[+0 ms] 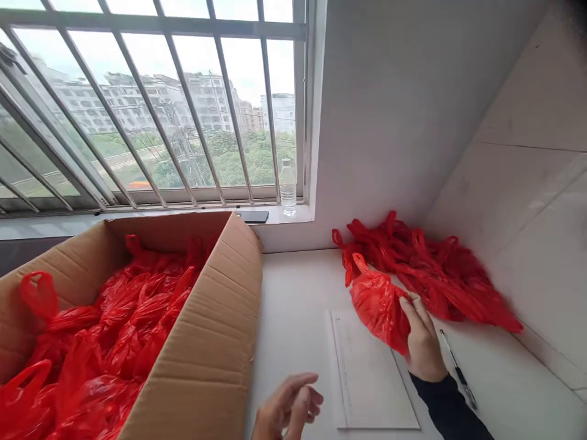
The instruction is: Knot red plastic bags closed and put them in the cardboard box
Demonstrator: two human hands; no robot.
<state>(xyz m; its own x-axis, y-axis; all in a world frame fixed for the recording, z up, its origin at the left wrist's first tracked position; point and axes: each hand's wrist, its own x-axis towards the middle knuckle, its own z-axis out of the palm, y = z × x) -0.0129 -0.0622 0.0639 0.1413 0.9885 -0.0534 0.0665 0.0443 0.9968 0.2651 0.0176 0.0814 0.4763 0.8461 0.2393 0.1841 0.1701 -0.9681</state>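
Observation:
A filled red plastic bag (380, 305) is gripped at its right side by my right hand (422, 335), above the top of a white sheet or pad (373, 379) on the table. One handle loop of the bag sticks up; what it contains is hidden. My left hand (290, 408) hovers at the bottom middle, fingers curled loosely and apart, with nothing in it. Behind the held bag lies a pile of flat red plastic bags (426, 263) against the wall. On the left, an open cardboard box (220, 318) holds several knotted red bags (137, 305).
A pen (458, 370) lies right of the white sheet. On the window sill stand a clear plastic bottle (288, 188) and a flat dark phone-like object (254, 216). Barred window (192, 110) ahead; walls bound the white table (293, 293) at the back and right.

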